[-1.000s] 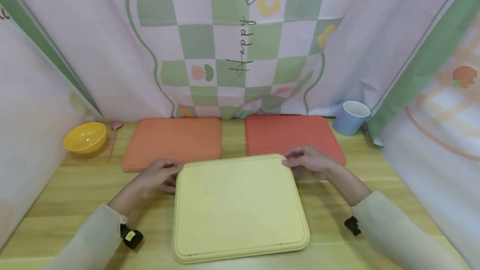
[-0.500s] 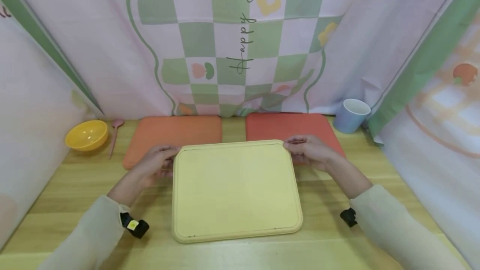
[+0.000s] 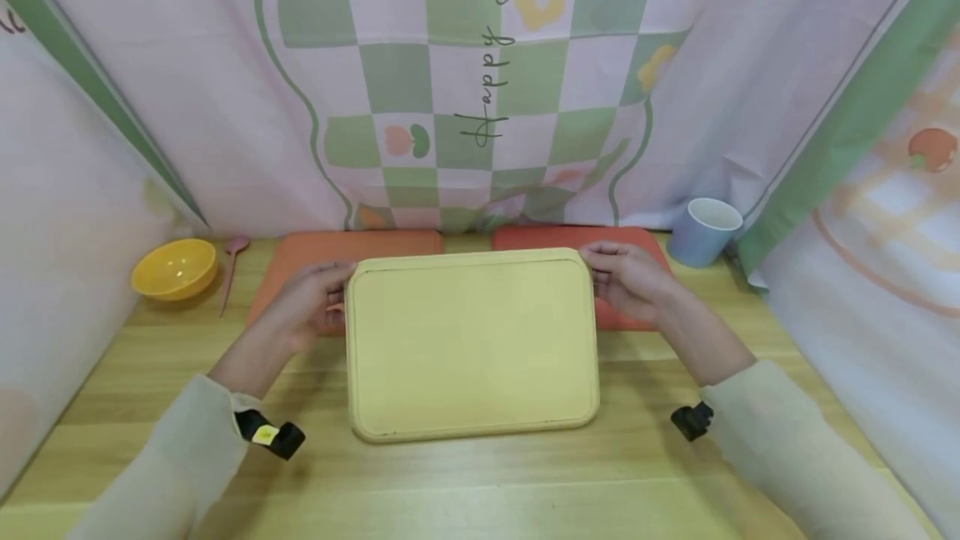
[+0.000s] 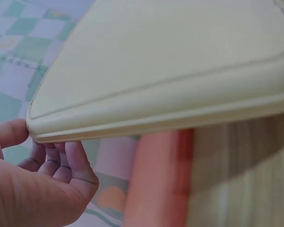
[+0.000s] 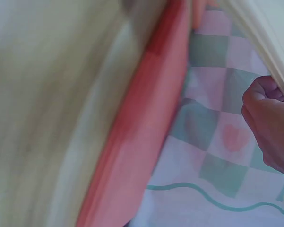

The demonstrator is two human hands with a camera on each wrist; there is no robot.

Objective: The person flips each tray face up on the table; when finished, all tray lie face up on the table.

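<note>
A flat yellow rectangular board (image 3: 472, 340) with rounded corners and a groove near its rim hangs tilted above the table, its far edge higher. My left hand (image 3: 311, 298) grips the far left corner. In the left wrist view, the left hand (image 4: 42, 189) has its thumb at that corner and the fingers curled underneath. At the far right corner my right hand (image 3: 630, 277) pinches the board. The right wrist view shows the right hand (image 5: 271, 118) on the board's edge (image 5: 262, 42). Behind it lie an orange board (image 3: 360, 243) and a red board (image 3: 630, 238), partly covered.
A yellow bowl (image 3: 174, 271) and a pink spoon (image 3: 228, 273) lie at the back left of the wooden table (image 3: 480, 498). At the back right stands a blue-purple cup (image 3: 701, 236). A checked curtain (image 3: 465, 82) closes off the back.
Both hands have moved forward and up with the yellow board. Its near edge has left the front of the table, and it now covers more of the orange and red boards.
</note>
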